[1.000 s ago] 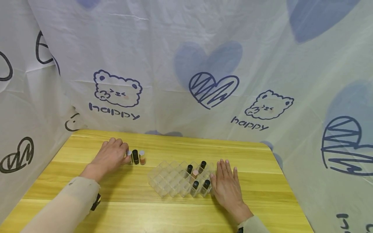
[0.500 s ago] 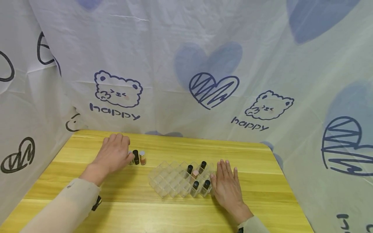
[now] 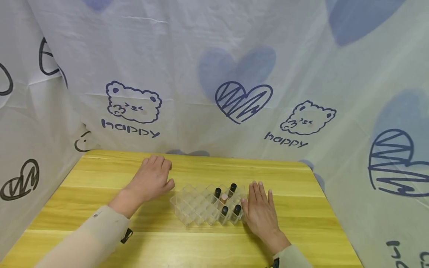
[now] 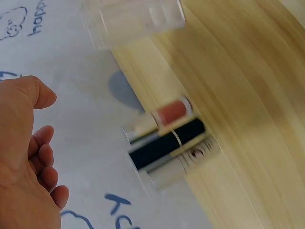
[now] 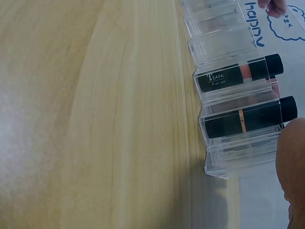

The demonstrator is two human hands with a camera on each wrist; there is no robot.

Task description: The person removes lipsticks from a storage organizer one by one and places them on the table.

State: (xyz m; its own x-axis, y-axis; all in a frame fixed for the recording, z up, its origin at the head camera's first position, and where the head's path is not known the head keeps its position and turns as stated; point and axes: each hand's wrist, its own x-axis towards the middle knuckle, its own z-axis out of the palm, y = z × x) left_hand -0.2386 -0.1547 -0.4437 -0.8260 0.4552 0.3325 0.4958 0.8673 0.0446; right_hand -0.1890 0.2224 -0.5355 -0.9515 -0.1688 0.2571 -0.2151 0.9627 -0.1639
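Observation:
My left hand (image 3: 151, 182) hovers left of a clear lipstick organizer (image 3: 192, 206), fingers loosely bent and thumb apart, holding nothing. In the left wrist view, a lip gloss (image 4: 171, 113) with a reddish tube, a black lipstick (image 4: 164, 145) with a pale band and a silvery tube (image 4: 186, 164) stand side by side on the table, apart from that hand. The head view hides all three behind it. My right hand (image 3: 263, 216) lies flat at the organizer's right end, fingers straight. Several black-capped lipsticks (image 3: 237, 210) and one pink-capped tube (image 3: 223, 198) fill slots at that end.
The wooden table (image 3: 301, 208) backs onto a white printed curtain (image 3: 187, 123), which also hangs at both sides. The organizer's left slots hold nothing. In the right wrist view, a black lipstick (image 5: 219, 78) with white lettering stands in a front slot.
My left hand has moved right from the left end of the tube row, and now covers the three tubes in the head view. The right hand stays where it was.

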